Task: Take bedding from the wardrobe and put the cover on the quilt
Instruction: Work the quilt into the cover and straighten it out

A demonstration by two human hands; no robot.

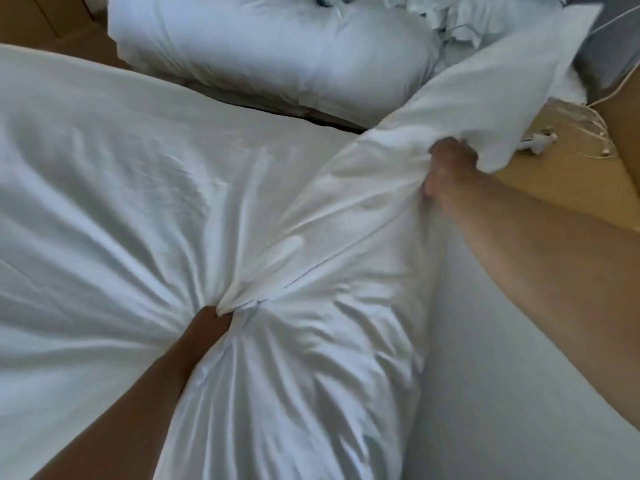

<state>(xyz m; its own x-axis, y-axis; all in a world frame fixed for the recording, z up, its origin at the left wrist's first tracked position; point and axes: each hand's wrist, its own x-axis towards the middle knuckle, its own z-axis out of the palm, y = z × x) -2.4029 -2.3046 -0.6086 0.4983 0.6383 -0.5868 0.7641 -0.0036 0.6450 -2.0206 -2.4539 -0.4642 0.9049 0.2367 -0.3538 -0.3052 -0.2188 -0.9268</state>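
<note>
head: cover (311,237) inside curled fingers (446,157)

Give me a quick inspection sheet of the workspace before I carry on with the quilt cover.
Surface: smooth white sheet, mostly covered by bedding.
Job's things: white quilt cover, wrinkled, bunched at both grips.
Clutter: folded white bedding bundle and crumpled white cloth beyond.
Hands: left hand grips a gathered knot of cover; right hand grips a fold farther off.
Cables: white cables tangled on wood at right.
Surroundings: wooden floor.
</note>
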